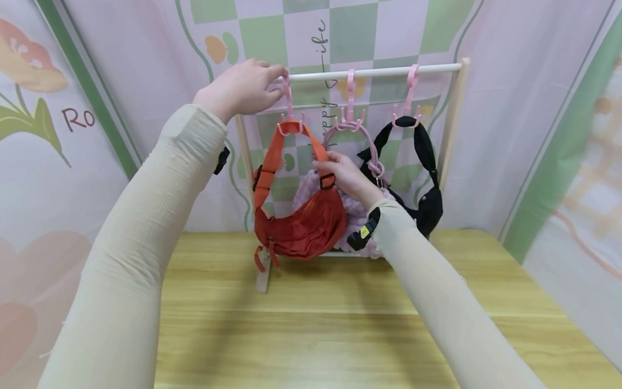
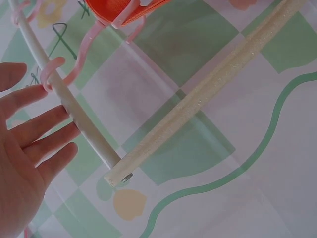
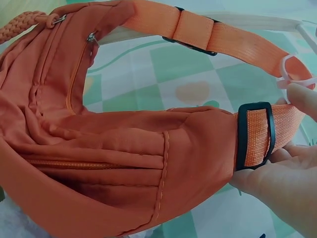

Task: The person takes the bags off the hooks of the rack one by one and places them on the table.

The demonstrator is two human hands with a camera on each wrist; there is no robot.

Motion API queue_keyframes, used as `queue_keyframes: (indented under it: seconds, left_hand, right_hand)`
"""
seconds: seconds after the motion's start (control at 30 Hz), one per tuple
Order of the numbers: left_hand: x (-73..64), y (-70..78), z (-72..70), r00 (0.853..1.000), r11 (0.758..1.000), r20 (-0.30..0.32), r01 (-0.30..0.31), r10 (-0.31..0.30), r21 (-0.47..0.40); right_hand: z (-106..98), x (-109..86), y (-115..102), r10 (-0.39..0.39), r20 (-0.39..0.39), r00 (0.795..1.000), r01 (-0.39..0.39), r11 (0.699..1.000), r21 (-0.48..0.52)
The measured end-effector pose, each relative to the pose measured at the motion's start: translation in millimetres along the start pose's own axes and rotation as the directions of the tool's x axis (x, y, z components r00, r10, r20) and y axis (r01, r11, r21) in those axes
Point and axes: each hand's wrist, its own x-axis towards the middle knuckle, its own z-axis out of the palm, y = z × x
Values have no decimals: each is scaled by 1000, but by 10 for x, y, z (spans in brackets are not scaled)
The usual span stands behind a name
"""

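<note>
An orange-red sling bag (image 1: 308,224) hangs by its strap (image 1: 274,154) from the left pink hook (image 1: 288,100) on a white rod (image 1: 320,75). My left hand (image 1: 243,86) is up at the rod's left end. In the left wrist view its index fingertip touches the hook's curl (image 2: 52,69), the other fingers lie against the rod, and the thumb stands apart. With thumb and fingers, my right hand (image 1: 347,173) pinches the bag's strap just above the black buckle (image 3: 255,136). Zipped pockets and a braided cord (image 3: 22,27) show on the bag in the right wrist view.
On the middle hook (image 1: 351,97) hangs a fluffy lilac bag (image 1: 357,216), partly behind the orange one. A black bag (image 1: 430,210) hangs from the right hook (image 1: 412,89). The wooden rack (image 1: 452,119) stands on a wood-grain table (image 1: 301,335) before a patterned curtain.
</note>
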Motion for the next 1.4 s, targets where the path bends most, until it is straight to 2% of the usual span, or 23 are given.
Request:
queue_keyframes:
  seconds: [0.53, 0.9, 1.4]
  left_hand:
    - [4, -23, 17, 1000, 1000, 1, 3, -3, -2]
    - [10, -32, 30, 1000, 1000, 5, 3, -3, -6]
    - [18, -45, 36, 1000, 1000, 0, 10, -10, -4]
  right_hand:
    - [13, -24, -82, 12, -3, 1000, -11, 990, 143]
    - [10, -35, -114, -38, -33, 999, 42, 987, 157]
    - [49, 32, -251, -85, 21, 996, 82, 988, 134]
